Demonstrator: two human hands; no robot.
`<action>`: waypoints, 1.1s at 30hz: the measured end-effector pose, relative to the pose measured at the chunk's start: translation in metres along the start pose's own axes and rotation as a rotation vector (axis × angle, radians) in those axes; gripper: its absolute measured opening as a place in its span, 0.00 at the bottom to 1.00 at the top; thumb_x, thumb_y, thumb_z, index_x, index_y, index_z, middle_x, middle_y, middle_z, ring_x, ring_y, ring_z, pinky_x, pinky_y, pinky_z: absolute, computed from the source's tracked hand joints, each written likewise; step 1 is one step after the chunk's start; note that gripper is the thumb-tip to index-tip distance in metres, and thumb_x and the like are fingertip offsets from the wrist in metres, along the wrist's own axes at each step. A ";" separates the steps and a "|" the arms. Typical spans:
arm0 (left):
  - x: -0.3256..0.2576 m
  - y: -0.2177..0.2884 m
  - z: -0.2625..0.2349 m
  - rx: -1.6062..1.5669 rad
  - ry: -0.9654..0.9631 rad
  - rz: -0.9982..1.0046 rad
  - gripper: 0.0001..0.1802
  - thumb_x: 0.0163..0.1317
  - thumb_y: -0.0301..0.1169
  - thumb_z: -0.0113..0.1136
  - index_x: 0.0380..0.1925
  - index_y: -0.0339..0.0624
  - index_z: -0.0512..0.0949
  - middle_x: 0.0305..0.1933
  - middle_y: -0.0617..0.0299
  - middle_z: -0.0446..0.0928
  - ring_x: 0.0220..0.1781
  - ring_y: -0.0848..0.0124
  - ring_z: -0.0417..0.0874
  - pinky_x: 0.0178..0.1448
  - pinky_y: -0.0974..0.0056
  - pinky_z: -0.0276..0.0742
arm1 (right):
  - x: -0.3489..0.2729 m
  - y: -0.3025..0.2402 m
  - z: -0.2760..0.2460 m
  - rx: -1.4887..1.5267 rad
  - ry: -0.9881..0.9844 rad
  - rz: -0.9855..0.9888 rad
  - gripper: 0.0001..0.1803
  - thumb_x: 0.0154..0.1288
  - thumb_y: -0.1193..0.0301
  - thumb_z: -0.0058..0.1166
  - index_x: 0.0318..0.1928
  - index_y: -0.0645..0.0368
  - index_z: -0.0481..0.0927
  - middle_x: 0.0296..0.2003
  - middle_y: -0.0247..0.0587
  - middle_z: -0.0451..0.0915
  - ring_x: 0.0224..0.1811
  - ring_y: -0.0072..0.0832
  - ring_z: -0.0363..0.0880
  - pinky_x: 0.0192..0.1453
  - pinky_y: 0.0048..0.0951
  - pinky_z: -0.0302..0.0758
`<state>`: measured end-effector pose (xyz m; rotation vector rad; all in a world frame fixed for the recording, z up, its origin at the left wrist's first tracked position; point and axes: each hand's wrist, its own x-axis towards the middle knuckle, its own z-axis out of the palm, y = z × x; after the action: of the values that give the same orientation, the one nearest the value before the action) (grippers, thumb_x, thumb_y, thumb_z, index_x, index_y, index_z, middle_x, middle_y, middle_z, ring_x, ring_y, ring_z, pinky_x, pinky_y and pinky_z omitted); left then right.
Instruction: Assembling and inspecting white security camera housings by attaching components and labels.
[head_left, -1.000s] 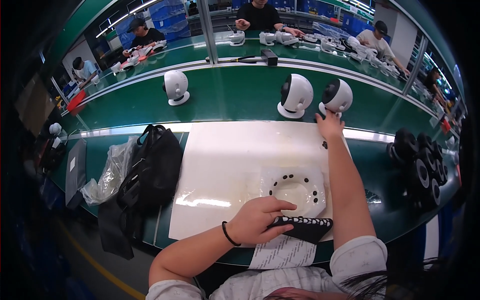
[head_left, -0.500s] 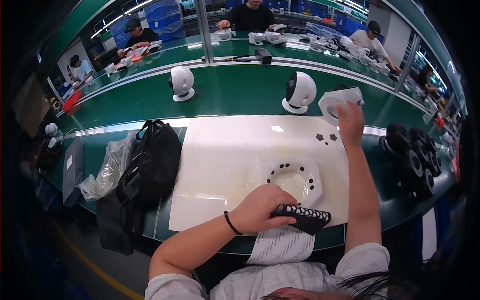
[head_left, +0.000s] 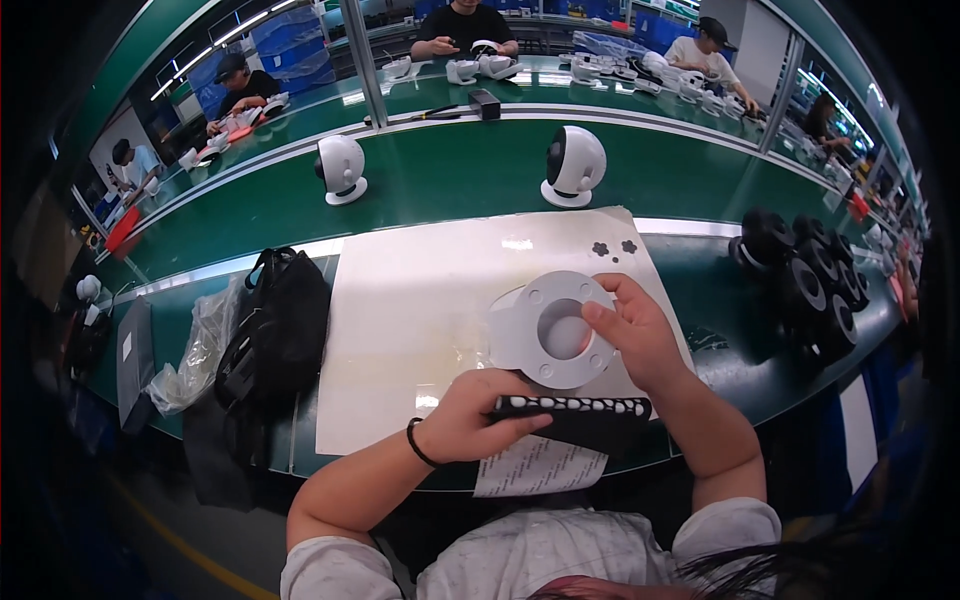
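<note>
My right hand (head_left: 632, 325) grips a white plastic housing part (head_left: 590, 372) by its rim, thumb at the edge of the large round opening. Small round recesses ring the flat face, which is tilted up toward me. My left hand (head_left: 478, 415) pinches a black sheet (head_left: 600, 432) just below the part. A row of white cut-out shapes runs along the sheet's upper edge. Printed white backing paper (head_left: 540, 468) hangs under it over the table's front edge. Both hands are over a white mat (head_left: 400, 340).
Two white camera-like devices (head_left: 342, 168) (head_left: 576, 165) stand behind the mat. Flower-shaped black pieces (head_left: 600, 249) lie at its far right. A black bag (head_left: 280, 340) and clear plastic (head_left: 200, 350) lie left, stacked black round parts (head_left: 800, 275) right. People work beyond.
My right hand has come from the far right to over the mat with a white part. The ring of black dots on the mat is now out of sight. My left hand has tilted the black sheet.
</note>
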<state>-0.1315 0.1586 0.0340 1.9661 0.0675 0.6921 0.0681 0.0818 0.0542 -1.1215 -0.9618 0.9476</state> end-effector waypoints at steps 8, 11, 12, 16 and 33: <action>-0.010 -0.002 -0.006 -0.096 0.269 -0.027 0.09 0.52 0.27 0.62 0.19 0.37 0.72 0.17 0.62 0.70 0.19 0.74 0.70 0.24 0.70 0.63 | -0.025 -0.031 -0.019 -0.628 -0.315 -0.534 0.33 0.41 0.66 0.69 0.48 0.57 0.67 0.36 0.36 0.70 0.36 0.23 0.70 0.41 0.25 0.69; -0.010 -0.001 -0.014 -0.247 0.303 -0.039 0.08 0.53 0.27 0.62 0.22 0.37 0.72 0.19 0.65 0.70 0.21 0.77 0.68 0.25 0.71 0.62 | -0.035 -0.036 -0.005 -0.656 -0.309 -0.491 0.26 0.41 0.72 0.67 0.44 0.58 0.72 0.36 0.38 0.72 0.37 0.26 0.72 0.41 0.26 0.69; -0.007 -0.002 -0.017 -0.191 0.246 -0.013 0.07 0.51 0.25 0.62 0.25 0.37 0.73 0.21 0.66 0.72 0.24 0.78 0.71 0.28 0.72 0.64 | -0.036 -0.034 -0.004 -0.714 -0.280 -0.515 0.24 0.42 0.75 0.66 0.43 0.58 0.73 0.36 0.38 0.72 0.36 0.27 0.72 0.40 0.26 0.70; 0.003 0.013 -0.005 -0.288 0.329 -0.105 0.08 0.47 0.19 0.64 0.26 0.37 0.74 0.23 0.65 0.74 0.27 0.79 0.74 0.31 0.73 0.69 | -0.033 -0.029 -0.007 -0.682 -0.197 -0.437 0.14 0.46 0.78 0.62 0.36 0.58 0.78 0.30 0.37 0.76 0.30 0.26 0.73 0.34 0.24 0.70; -0.007 -0.002 -0.015 -0.023 0.286 0.011 0.08 0.46 0.19 0.64 0.23 0.36 0.73 0.19 0.63 0.73 0.21 0.79 0.71 0.25 0.73 0.65 | -0.032 -0.029 -0.011 -0.594 -0.122 -0.642 0.23 0.45 0.80 0.61 0.45 0.57 0.71 0.35 0.35 0.77 0.37 0.25 0.76 0.39 0.25 0.70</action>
<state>-0.1442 0.1694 0.0338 1.8350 0.2219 0.9730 0.0725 0.0436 0.0765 -1.1232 -1.6416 0.2014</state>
